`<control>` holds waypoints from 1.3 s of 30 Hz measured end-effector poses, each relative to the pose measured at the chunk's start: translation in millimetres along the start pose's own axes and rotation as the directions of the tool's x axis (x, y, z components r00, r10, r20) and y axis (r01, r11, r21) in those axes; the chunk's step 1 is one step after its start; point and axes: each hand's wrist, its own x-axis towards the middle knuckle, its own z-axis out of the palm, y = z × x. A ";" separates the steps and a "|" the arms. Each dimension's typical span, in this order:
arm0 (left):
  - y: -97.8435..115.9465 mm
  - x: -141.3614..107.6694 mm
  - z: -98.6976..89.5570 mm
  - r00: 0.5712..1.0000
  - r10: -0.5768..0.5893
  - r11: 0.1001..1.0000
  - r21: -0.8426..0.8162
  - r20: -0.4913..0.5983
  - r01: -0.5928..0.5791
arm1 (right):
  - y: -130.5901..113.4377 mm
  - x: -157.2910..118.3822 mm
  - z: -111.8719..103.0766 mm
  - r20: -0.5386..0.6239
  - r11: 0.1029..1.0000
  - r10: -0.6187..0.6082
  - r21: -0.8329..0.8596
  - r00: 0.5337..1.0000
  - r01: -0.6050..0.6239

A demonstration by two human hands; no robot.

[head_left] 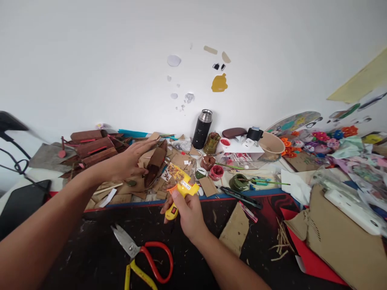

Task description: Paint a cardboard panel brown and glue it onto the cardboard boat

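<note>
My right hand (188,209) is wrapped round a yellow glue gun (184,185) with an orange trigger, its body tilted up and away over the front edge of the cluttered strip. My left hand (130,161) reaches over the cardboard scraps with its fingers spread, beside a dark brown boat-shaped piece (156,163); whether it touches the piece cannot be made out. Below the hands, scissors (133,251) with one red and one yellow handle lie open on the dark mat (90,249).
Brown cardboard models (95,147) are piled at the left. A black flask (202,129), paint jars (216,172) and a white box (242,151) stand at the back. A box cutter (240,196), a cardboard piece (235,229) and large cardboard (341,241) lie to the right.
</note>
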 end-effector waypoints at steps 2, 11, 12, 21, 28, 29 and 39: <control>-3.4 8.3 -2.5 0.999 0.014 1.000 0.021 0.034 -0.014 | 2.7 -2.0 -4.3 0.015 1.000 0.007 -0.014 1.000 -0.007; 3.5 22.4 -0.8 0.995 0.054 0.998 0.021 0.088 -0.056 | 3.9 -1.0 -13.3 0.020 0.999 0.050 0.020 0.999 -0.051; 4.1 23.3 -0.6 0.994 0.056 0.998 0.020 0.095 -0.058 | 4.0 -0.9 -13.4 0.023 0.998 0.060 0.014 0.998 -0.060; -0.9 13.2 -14.6 0.976 -0.214 0.976 -0.036 0.035 0.215 | 3.4 -2.4 -13.5 0.030 0.995 0.096 0.025 0.995 -0.097; 0.4 4.7 -20.4 0.972 -0.221 0.975 -0.041 -0.083 0.219 | 4.7 -4.5 -11.1 -0.052 0.999 0.026 -0.038 0.998 -0.028; 3.0 4.2 -21.3 0.972 -0.217 0.976 -0.030 -0.093 0.215 | 5.2 -5.0 -10.6 -0.070 0.999 0.013 -0.046 0.997 -0.016; 16.3 1.1 -26.6 0.971 -0.230 0.972 0.036 -0.072 0.233 | 11.2 -8.3 -13.2 -0.120 0.992 -0.033 -0.128 0.992 0.017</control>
